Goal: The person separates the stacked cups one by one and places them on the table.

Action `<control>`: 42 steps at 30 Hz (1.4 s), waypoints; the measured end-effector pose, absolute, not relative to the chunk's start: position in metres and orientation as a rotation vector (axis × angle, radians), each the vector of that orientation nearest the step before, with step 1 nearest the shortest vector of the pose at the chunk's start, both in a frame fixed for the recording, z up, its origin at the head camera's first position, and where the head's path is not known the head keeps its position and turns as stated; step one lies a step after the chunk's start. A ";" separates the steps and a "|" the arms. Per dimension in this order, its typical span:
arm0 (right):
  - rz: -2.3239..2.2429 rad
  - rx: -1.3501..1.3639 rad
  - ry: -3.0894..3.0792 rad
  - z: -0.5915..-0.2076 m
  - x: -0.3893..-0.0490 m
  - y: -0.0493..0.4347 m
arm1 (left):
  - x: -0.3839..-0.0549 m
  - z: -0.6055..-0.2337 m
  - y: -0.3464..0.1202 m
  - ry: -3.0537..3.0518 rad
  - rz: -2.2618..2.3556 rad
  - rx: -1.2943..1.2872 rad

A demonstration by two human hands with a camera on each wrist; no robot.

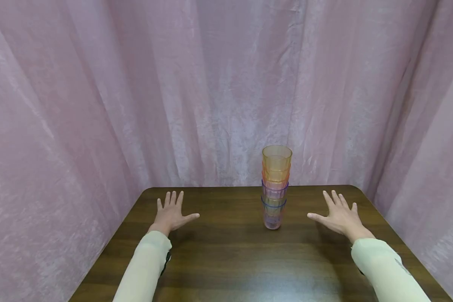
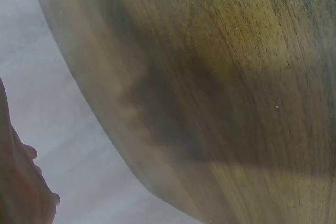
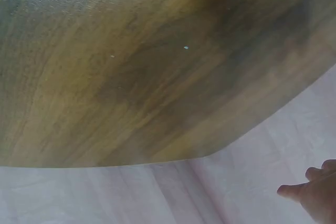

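Note:
A tall stack of nested clear plastic cups (image 1: 274, 191) stands upright toward the back of the table, right of its middle. The top cup is yellow, with orange, purple and blue-rimmed ones below it. To the left of the stack, my left hand (image 1: 170, 214) is held above the table with fingers spread, touching nothing. My right hand (image 1: 340, 218) hovers on the stack's other side, nearer to it, its fingers also spread. In the left wrist view only part of the left hand (image 2: 23, 182) shows. The right hand (image 3: 315, 192) appears at the lower right corner of its wrist view.
The dark wooden table (image 1: 219, 251) has rounded back corners. Pink velvety curtains (image 1: 211, 92) hang behind it and along both sides. Small pale specks lie on the tabletop in the right wrist view.

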State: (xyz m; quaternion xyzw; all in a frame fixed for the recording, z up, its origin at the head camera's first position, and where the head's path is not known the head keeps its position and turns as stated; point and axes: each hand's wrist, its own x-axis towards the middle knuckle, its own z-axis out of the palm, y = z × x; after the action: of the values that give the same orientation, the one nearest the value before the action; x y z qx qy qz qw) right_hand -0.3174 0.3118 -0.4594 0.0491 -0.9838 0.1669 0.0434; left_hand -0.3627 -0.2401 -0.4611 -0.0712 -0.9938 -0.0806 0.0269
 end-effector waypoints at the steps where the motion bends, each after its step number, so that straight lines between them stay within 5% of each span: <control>1: 0.518 0.152 -3.009 -0.457 -0.318 0.311 | -0.363 -0.460 -0.240 -3.073 -0.243 -0.218; 42: 0.777 0.340 -2.823 -0.379 -0.335 0.248 | -0.366 -0.421 -0.221 -2.994 -0.313 -0.295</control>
State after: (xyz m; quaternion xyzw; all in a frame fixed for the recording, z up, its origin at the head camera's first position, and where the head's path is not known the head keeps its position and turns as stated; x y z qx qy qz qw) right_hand -0.3354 0.2477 -0.3790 0.1148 -0.9532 0.2624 0.0970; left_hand -0.3660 -0.2206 -0.4214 -0.0975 -0.9882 -0.1033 0.0581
